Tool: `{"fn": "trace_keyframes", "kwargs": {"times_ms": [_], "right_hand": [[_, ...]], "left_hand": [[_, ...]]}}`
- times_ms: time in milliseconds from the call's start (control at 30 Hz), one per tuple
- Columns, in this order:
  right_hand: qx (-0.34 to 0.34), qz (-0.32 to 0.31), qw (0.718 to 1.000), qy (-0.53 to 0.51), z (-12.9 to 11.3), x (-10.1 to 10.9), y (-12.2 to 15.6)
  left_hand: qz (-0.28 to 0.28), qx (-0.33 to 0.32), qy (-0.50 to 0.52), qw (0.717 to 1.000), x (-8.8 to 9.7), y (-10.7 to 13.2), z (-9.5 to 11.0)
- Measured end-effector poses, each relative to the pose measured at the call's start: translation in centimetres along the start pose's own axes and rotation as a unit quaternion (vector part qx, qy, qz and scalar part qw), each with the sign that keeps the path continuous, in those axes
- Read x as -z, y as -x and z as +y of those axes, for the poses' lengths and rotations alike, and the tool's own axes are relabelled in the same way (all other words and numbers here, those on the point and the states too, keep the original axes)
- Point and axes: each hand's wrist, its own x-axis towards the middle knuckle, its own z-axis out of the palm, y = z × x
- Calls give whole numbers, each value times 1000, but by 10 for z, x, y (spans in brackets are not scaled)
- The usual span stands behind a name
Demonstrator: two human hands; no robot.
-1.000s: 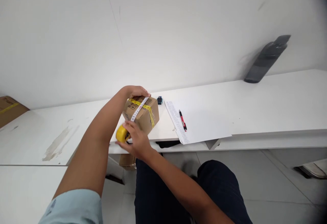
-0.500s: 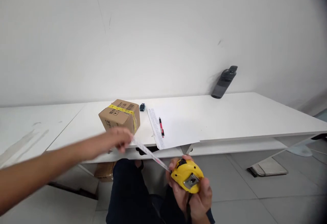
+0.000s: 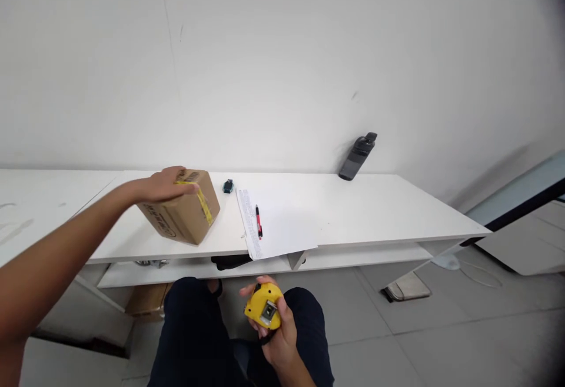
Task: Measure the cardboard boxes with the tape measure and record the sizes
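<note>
My L hand (image 3: 162, 188) is spread on the box (image 3: 182, 217), approx. 9 o'clock; R hand (image 3: 281, 338) grips tape measure (image 3: 259, 301) at 6 (blade's in, I'd say); what's left, can't tell.

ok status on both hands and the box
Left hand on cardboard box. Right hand gripping yellow tape measure. Dark gadget, papers, pen right of box.

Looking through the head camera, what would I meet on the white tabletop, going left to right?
Cardboard box → small dark watch-like item → papers with a red-and-black pen lying on them → dark bottle.
</note>
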Motion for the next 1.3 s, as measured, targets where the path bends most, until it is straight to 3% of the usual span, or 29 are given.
{"fn": "trace_keyframes", "kwargs": {"times_ms": [67, 133, 267, 333, 367, 433, 500, 567, 633, 700, 767, 833, 900, 1000, 1067, 1167, 1300], "right_hand": [[7, 15, 1000, 7, 0, 2, -3], [13, 31, 999, 30, -1, 8, -5], [77, 103, 983, 131, -14, 27, -7], [91, 119, 975, 162, -26, 31, -8], [85, 109, 976, 169, -33, 29, -8], [68, 61, 981, 170, -45, 16, -11], [71, 1, 985, 157, -52, -5, -15], [87, -63, 984, 141, -54, -29, -18], [94, -130, 978, 131, -52, -48, -18], [96, -193, 968, 126, -49, -59, -15], [101, -234, 957, 136, -46, -62, -12], [98, -248, 951, 157, -44, -62, -14], [86, -242, 952, 168, -37, -60, -22], [93, -193, 967, 140, -16, -59, -45], [99, -118, 981, 122, 0, -59, -62], [82, -24, 990, 114, 10, -56, -78], [55, -54, 988, 135, -3, -44, -74]], "left_hand": [[-10, 54, 103, 993, 6, 10, -20], [27, 92, 190, 977, 2, 29, -36], [38, 104, 312, 944, -19, 56, -57], [13, 99, 300, 949, -25, 60, -60], [13, 88, 268, 959, -26, 62, -57], [72, 36, 181, 980, -28, 72, -41], [173, -41, 120, 977, -33, 95, -14], [193, -106, 119, 968, -42, 128, 14], [129, -178, 135, 966, -57, 161, 31], [-52, -228, 182, 955, -74, 185, 35], [-195, -213, 256, 923, -90, 194, 28], [-239, -164, 330, 899, -104, 194, 16], [-210, -131, 369, 896, -114, 188, 5], [-47, -141, 333, 931, -128, 170, 0], [39, -140, 304, 942, -135, 152, 1], [-7, -119, 333, 935, -141, 127, 5], [-108, -106, 389, 909, -142, 123, 6]]}}
